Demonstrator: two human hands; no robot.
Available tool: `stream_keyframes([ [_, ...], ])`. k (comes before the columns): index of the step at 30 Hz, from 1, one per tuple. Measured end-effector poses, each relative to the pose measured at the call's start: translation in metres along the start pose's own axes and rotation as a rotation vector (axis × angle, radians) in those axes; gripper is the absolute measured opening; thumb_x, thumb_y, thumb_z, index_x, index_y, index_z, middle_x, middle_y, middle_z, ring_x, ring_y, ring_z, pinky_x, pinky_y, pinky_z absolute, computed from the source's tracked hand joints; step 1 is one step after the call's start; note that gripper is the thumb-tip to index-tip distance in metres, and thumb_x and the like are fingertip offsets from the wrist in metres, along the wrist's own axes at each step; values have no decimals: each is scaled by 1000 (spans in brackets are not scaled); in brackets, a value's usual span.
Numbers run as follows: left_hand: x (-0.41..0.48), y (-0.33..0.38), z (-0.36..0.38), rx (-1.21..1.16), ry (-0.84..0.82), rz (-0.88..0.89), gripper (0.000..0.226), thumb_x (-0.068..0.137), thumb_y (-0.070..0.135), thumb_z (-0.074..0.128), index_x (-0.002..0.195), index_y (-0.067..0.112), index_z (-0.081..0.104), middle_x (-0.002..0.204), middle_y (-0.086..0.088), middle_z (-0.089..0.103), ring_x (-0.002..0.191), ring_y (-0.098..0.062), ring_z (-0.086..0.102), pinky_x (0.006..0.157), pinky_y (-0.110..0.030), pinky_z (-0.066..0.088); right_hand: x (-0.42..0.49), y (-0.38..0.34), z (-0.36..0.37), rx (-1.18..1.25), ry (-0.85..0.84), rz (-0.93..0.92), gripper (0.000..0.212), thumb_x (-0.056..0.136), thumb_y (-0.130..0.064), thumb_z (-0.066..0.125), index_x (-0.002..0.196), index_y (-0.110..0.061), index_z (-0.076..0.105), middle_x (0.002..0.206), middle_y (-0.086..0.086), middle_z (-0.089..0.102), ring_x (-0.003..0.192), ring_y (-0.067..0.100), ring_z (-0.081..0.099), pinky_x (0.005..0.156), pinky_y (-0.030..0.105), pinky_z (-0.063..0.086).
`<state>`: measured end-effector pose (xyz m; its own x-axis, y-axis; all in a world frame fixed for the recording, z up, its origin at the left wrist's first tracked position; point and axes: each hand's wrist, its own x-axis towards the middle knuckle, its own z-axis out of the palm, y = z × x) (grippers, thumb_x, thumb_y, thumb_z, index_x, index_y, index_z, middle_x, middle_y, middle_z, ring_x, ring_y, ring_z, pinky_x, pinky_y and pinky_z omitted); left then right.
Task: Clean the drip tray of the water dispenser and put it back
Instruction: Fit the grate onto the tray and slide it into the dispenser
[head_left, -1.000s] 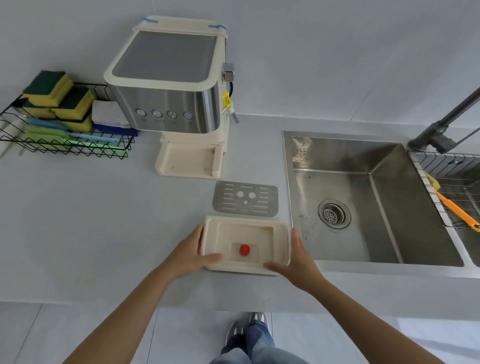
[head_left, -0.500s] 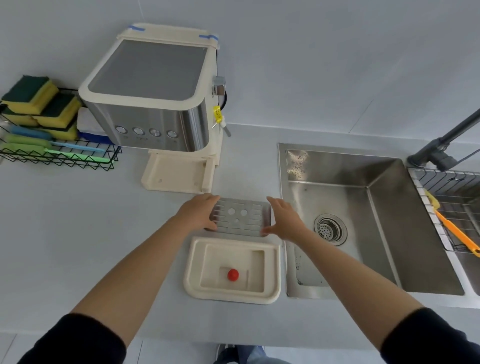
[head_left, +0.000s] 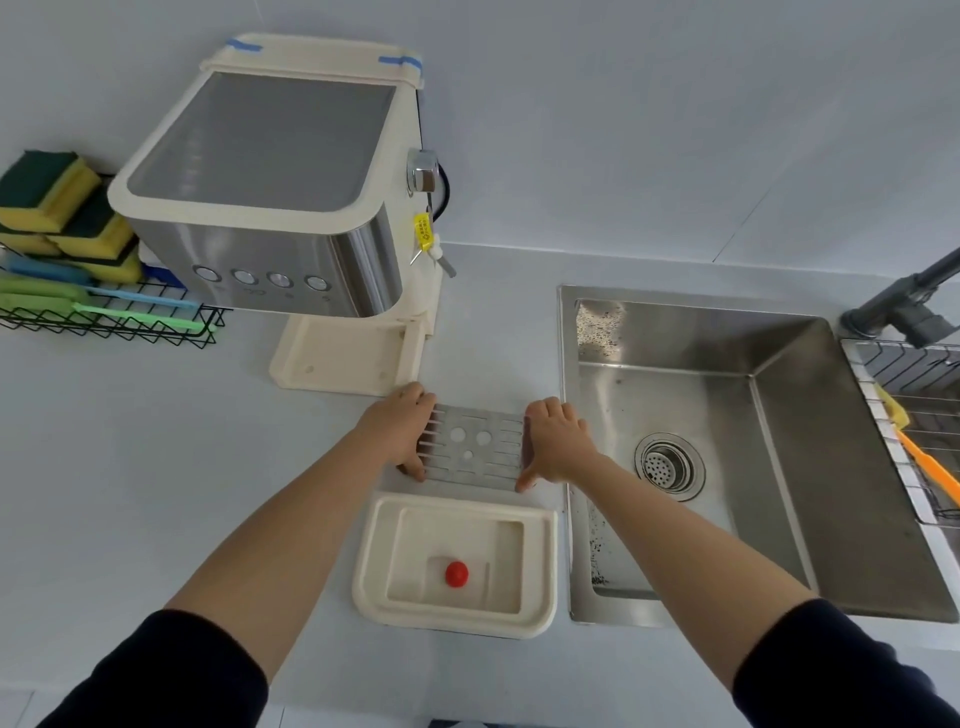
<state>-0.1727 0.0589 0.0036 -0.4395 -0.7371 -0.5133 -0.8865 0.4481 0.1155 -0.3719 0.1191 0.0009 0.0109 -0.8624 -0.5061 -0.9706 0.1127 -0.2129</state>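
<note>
The cream drip tray (head_left: 453, 618) lies on the counter near the front edge, with a small red float (head_left: 456, 573) in its basin. Just behind it is the slotted metal grate (head_left: 474, 451). My left hand (head_left: 400, 434) grips the grate's left edge and my right hand (head_left: 555, 441) grips its right edge. The grate looks slightly raised off the counter. The water dispenser (head_left: 270, 192) stands behind at the left, and its cream base (head_left: 343, 358) has nothing on it.
A steel sink (head_left: 727, 441) with a round drain (head_left: 667, 465) lies to the right, a dark tap (head_left: 904, 306) and a wire rack (head_left: 909, 395) with an orange tool beyond. At far left a black wire basket (head_left: 104, 322) holds sponges and brushes.
Both hands let go of the drip tray, which stays on the counter, and moved back to the metal grate, closing on its two side edges.
</note>
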Motion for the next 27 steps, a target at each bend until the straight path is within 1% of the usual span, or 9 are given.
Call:
stream_keyframes([
  [5,1,0,-2,-46,9,7,88,44,35,88,113,11,38,118,-5,39,109,-22,43,72,-32,38,2,-3,-2,-7,-6,8,90,57,-41,83,123,-6,33,125,10,35,117,25,33,100,34,34],
  [7,1,-1,-2,-57,12,-1,86,43,35,88,108,11,39,115,-3,39,104,-20,43,69,-30,37,2,-2,0,-9,1,4,89,57,-41,83,122,-5,34,124,10,35,116,25,34,99,34,34],
  [10,0,0,-1,-33,8,-16,86,41,38,88,106,11,38,114,-3,38,101,-19,42,68,-29,37,1,0,0,14,6,15,90,58,-41,82,124,-6,32,126,10,34,117,25,33,101,35,32],
  [14,-2,2,0,16,13,-32,91,38,45,87,107,12,36,115,-4,38,103,-20,42,70,-30,40,0,-1,-2,10,-5,12,93,58,-41,82,128,-9,29,128,10,32,119,26,32,103,36,31],
  [17,-5,3,3,28,60,-42,93,38,46,87,107,12,35,115,-5,39,104,-21,41,73,-31,40,-2,0,-2,34,1,19,93,56,-38,84,126,-12,28,127,10,33,119,27,32,102,37,31],
  [19,-8,2,5,4,103,-52,92,38,44,87,106,13,34,114,-6,41,101,-22,42,73,-31,39,-3,1,-2,84,12,22,93,55,-36,85,125,-14,28,126,10,36,119,27,34,102,38,32],
  [21,-12,1,7,-80,135,-75,90,39,39,88,105,16,32,111,-6,42,95,-23,45,71,-33,42,-6,3,1,159,24,9,91,56,-31,86,124,-14,28,123,10,42,115,27,39,99,38,35],
  [24,-19,-3,16,-318,175,-118,86,45,29,89,106,21,29,109,-6,45,82,-20,49,66,-32,40,-12,5,4,330,30,1,86,58,-16,85,123,-11,30,119,14,50,106,28,47,89,38,43],
  [27,-26,-4,26,-517,224,-120,86,54,20,86,116,19,27,112,-9,49,84,-19,48,70,-30,39,-16,6,5,439,39,27,85,58,-9,84,126,-9,34,119,15,52,98,24,48,84,32,43],
])
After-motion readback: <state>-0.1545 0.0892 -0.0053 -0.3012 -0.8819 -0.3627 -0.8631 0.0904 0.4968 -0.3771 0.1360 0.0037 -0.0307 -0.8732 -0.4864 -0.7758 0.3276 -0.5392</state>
